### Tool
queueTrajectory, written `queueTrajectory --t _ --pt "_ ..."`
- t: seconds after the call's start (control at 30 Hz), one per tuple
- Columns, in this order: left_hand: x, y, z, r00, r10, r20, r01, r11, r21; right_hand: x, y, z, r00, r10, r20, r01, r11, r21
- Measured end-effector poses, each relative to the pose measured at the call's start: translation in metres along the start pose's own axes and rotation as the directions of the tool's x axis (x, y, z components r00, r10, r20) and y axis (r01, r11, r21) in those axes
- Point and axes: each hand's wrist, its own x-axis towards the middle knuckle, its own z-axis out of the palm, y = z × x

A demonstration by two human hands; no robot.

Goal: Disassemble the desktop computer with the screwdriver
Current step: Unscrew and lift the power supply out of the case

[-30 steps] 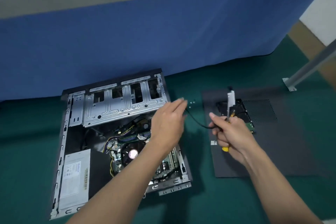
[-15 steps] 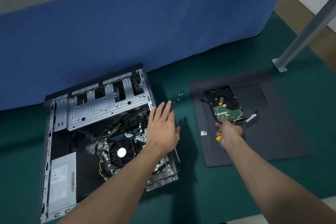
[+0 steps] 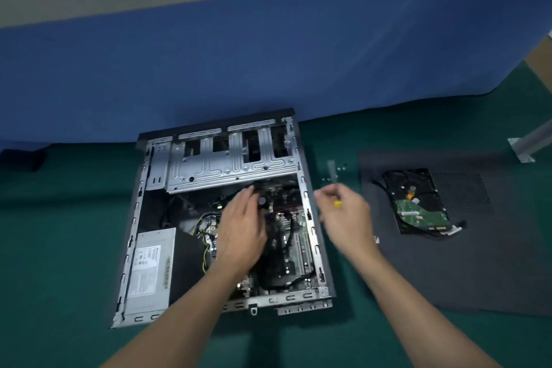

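Note:
The open desktop case (image 3: 143, 218) lies flat on the green mat, its drive cage (image 3: 230, 164) at the far end and its power supply (image 3: 149, 272) at the near left. My left hand (image 3: 242, 230) reaches into the case over the motherboard (image 3: 298, 248), fingers straight. My right hand (image 3: 346, 218) hovers just right of the case wall and grips the screwdriver (image 3: 332, 172), whose yellow handle shows at the fist and whose blurred shaft points away from me. The removed hard drive (image 3: 415, 203) lies on the black side panel (image 3: 478, 263).
Several loose screws (image 3: 340, 169) lie on the mat between the case and the panel. A blue partition (image 3: 268, 69) stands right behind the case. A grey metal leg with a foot plate (image 3: 522, 149) stands at the far right.
My right hand has left the hard drive and moved left to the case edge with the screwdriver. My left hand has gone from above the case's right wall into the case.

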Motion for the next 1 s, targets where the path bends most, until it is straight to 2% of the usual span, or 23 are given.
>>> queueTrajectory --t 0.07,0.13,0.2,0.3,0.43,0.57,0.73,0.8,0.87,1.0 --pt "-0.003 -0.037 -0.003 0.988 -0.100 0.121 0.094 0.994 0.054 -0.007 -0.014 0.026 0.948 -0.146 0.283 0.196 0.968 -0.159" --pt "-0.001 -0.065 -0.007 0.950 -0.119 0.288 0.107 0.993 0.057 -0.009 -0.019 0.056 0.868 -0.192 0.458 0.377 0.856 -0.355" --pt "0.002 -0.079 -0.006 0.908 -0.068 0.413 0.053 0.997 0.047 -0.003 -0.020 0.082 0.842 -0.207 0.499 0.490 0.681 -0.544" --pt "-0.002 -0.084 0.001 0.900 0.015 0.436 -0.055 0.995 0.080 0.015 -0.018 0.110 0.858 -0.168 0.486 0.497 0.510 -0.702" --pt "-0.015 -0.084 0.013 0.936 0.025 0.351 -0.033 0.999 0.015 0.043 -0.015 0.133 0.888 -0.143 0.437 0.446 0.498 -0.743" --pt "-0.016 -0.085 0.017 0.951 0.035 0.308 -0.024 0.999 -0.041 0.060 -0.011 0.157 0.893 -0.058 0.446 0.426 0.426 -0.798" --pt "-0.021 -0.084 0.022 0.926 0.028 0.376 -0.017 0.999 -0.031 0.069 -0.011 0.186 0.893 0.036 0.449 0.397 0.407 -0.823" --pt "-0.020 -0.084 0.022 0.913 0.023 0.408 -0.017 1.000 -0.018 0.074 -0.012 0.192 0.862 0.122 0.492 0.420 0.370 -0.829" --pt "-0.018 -0.084 0.021 0.904 0.018 0.426 -0.017 1.000 -0.006 0.078 -0.012 0.193 0.831 0.179 0.527 0.437 0.376 -0.817" --pt "-0.018 -0.081 0.020 0.894 0.006 0.447 -0.014 1.000 0.015 0.079 -0.008 0.192 0.836 -0.031 0.548 0.520 0.364 -0.773"
